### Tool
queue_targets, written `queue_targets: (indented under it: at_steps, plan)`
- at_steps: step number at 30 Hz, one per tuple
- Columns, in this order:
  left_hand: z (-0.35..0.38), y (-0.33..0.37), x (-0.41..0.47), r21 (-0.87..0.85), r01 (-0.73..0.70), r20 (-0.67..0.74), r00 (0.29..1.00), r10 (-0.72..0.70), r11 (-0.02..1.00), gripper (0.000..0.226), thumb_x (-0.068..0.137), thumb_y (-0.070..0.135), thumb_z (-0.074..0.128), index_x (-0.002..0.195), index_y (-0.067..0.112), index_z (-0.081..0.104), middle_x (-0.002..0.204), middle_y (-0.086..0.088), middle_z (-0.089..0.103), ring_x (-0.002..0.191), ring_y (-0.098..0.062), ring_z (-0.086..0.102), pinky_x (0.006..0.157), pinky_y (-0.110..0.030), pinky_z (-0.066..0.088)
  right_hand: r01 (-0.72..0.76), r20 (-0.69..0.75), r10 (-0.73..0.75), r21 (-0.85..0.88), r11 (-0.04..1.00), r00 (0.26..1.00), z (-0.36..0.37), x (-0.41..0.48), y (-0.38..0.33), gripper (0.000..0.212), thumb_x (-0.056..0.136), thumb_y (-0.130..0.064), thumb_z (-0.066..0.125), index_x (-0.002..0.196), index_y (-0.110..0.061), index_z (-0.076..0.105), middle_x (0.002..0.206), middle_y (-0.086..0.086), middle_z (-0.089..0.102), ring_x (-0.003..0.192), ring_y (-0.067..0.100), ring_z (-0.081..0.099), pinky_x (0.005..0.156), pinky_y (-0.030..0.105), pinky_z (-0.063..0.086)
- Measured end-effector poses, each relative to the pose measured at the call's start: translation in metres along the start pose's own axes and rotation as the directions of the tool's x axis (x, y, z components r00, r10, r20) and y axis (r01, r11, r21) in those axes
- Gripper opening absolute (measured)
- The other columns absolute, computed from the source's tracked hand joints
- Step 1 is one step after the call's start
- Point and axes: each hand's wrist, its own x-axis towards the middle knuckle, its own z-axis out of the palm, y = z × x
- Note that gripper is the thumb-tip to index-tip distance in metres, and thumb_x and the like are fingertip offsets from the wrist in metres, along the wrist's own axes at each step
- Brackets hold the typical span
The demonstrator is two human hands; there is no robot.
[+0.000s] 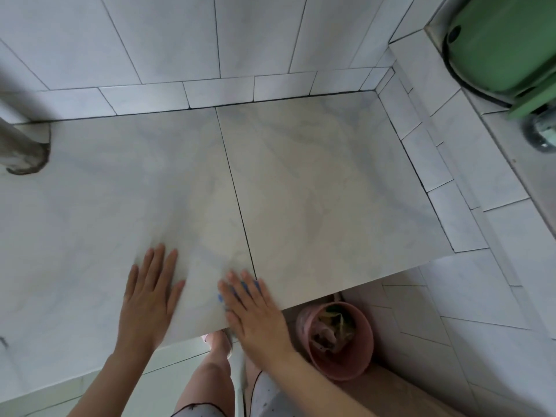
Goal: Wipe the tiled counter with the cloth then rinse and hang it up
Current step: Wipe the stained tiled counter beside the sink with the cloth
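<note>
The tiled counter [316, 182] fills the middle of the view, pale grey with one dark grout line down its centre. My left hand [150, 296] lies flat on it near the front edge, fingers straight and spread, holding nothing. My right hand [252, 314] presses flat on the front edge just right of the left hand. Under its fingers lies the cloth [237, 291], of which only bits of blue show between the fingers and at the hand's left side. Most of the cloth is hidden.
Tiled walls border the counter at the back and right. A grey pipe [21, 145] stands at the counter's left. A pink bucket [340, 341] with scraps sits on the floor under the front edge. A green container [505, 40] rests on the ledge at top right.
</note>
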Motion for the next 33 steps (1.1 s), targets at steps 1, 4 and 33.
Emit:
queue_targets:
  at_steps: [1, 4, 33]
  plan:
    - [-0.001, -0.001, 0.001, 0.0, -0.006, 0.0, 1.0, 0.006, 1.0, 0.063, 0.097, 0.05, 0.009, 0.148, 0.016, 0.024, 0.155, -0.006, 0.023, 0.144, -0.02, 0.015, 0.117, -0.031, 0.002, 0.004, 0.002, -0.004, -0.012, 1.0, 1.0, -0.003, 0.005, 0.014, 0.05, 0.1, -0.031, 0.021, 0.149, -0.023, 0.018, 0.153, 0.001, 0.029, 0.145, 0.02, 0.013, 0.113, 0.039, 0.018]
    - [-0.001, -0.005, 0.004, -0.005, -0.009, -0.016, 1.0, 0.009, 1.0, 0.063, 0.097, 0.051, 0.01, 0.149, 0.018, 0.021, 0.156, -0.004, 0.021, 0.144, -0.017, 0.011, 0.118, -0.03, 0.001, -0.143, -0.082, 0.139, -0.045, 0.989, 0.987, -0.027, 0.037, 0.073, 0.054, 0.097, -0.032, 0.021, 0.148, -0.017, 0.017, 0.154, 0.005, 0.024, 0.143, 0.028, 0.018, 0.114, 0.04, 0.014]
    - [-0.005, -0.038, 0.039, -0.046, 0.213, -0.194, 0.957, -0.218, 0.976, 0.06, 0.096, 0.038, 0.023, 0.144, 0.004, 0.031, 0.154, -0.014, 0.025, 0.144, -0.024, 0.018, 0.117, -0.044, 0.006, -0.693, -0.233, 0.668, -0.036, 0.72, 0.706, -0.095, 0.115, 0.218, 0.054, 0.1, -0.028, 0.017, 0.15, -0.01, 0.014, 0.158, 0.013, 0.009, 0.144, 0.036, 0.006, 0.115, 0.05, 0.013]
